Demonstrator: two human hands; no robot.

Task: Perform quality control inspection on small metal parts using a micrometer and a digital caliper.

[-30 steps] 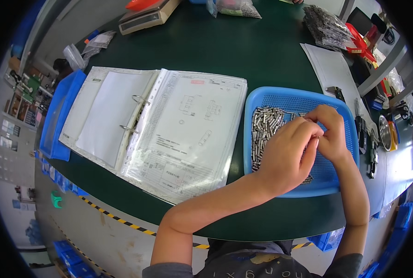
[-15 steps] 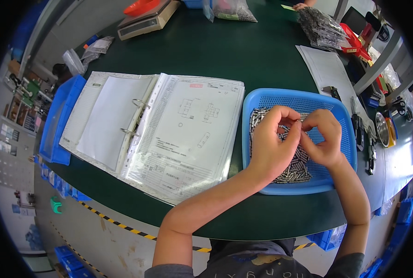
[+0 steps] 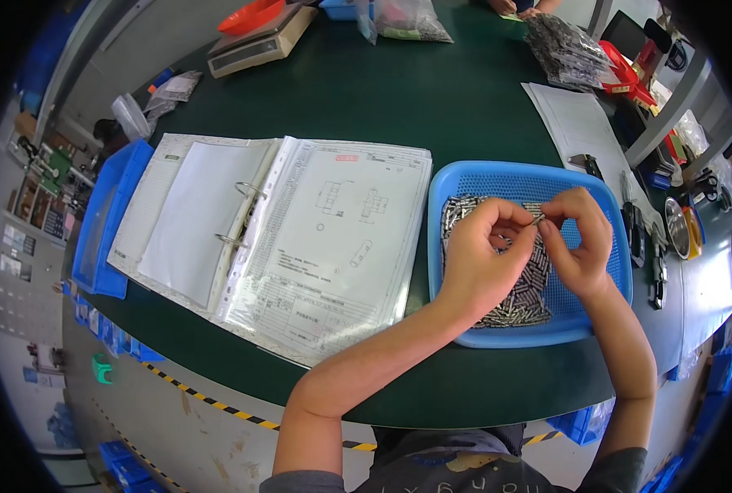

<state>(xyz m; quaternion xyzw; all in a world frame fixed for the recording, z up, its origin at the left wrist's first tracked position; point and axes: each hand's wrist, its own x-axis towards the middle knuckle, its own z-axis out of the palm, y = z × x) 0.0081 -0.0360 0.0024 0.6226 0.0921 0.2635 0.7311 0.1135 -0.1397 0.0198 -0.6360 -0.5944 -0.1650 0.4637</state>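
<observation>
Over a blue perforated basket [image 3: 608, 320], my left hand [image 3: 489, 259] and my right hand [image 3: 581, 246] meet fingertip to fingertip. Between them is a small metal pin [image 3: 537, 219], pinched by the thumb and forefinger of each hand; its ends are partly covered by the fingers. Below, a heap of similar short metal pins [image 3: 532, 287] fills the left and middle of the basket. The basket's right side shows bare mesh. Left of the basket lies an open ring binder [image 3: 333, 246] with technical drawings in a clear sleeve.
A blue tray [image 3: 95, 238] leans by the binder's left edge. Calipers [image 3: 586, 164] and other hand tools lie right of the basket, beside paper sheets [image 3: 567, 119]. At the back stand a scale [image 3: 263, 45] and bagged parts [image 3: 567, 53]; another person's hands [image 3: 518, 8] are beyond.
My right fingertips have drawn slightly away from the left ones, so the pin between them shows more. Another person's hands have come further into view at the far edge.
</observation>
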